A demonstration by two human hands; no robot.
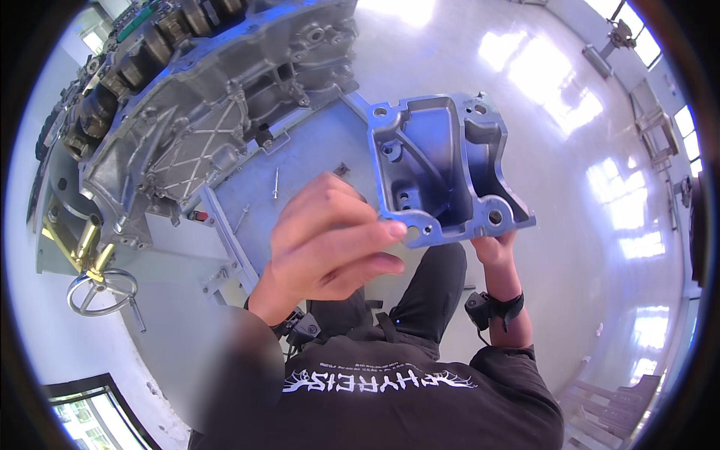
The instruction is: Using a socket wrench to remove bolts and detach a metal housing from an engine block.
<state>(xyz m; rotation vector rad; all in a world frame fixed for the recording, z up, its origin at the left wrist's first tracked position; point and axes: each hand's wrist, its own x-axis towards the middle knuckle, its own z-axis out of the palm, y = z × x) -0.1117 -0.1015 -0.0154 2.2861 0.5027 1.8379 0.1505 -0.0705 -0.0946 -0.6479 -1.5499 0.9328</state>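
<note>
A grey cast-metal housing (458,161) with deep pockets, ribs and bolt holes at its corners is held up in front of me, its hollow side toward the view. My right hand (495,246) grips it from below and behind; most of its fingers are hidden by the casting. My left hand (326,240) is at the housing's lower left corner. Its fingers point right, partly stretched with a gap between them, and one fingertip overlaps the corner flange near a hole. Whether that fingertip presses on the metal I cannot tell. Nothing shows between the left fingers.
A large engine block (217,112) with a crankshaft (135,67) stands at the upper left on a stand with a handwheel (102,291). Beneath it, bolts (276,183) lie on a grey tray (259,214). Metal racks (652,127) stand at the far right, beyond a shiny floor (585,247).
</note>
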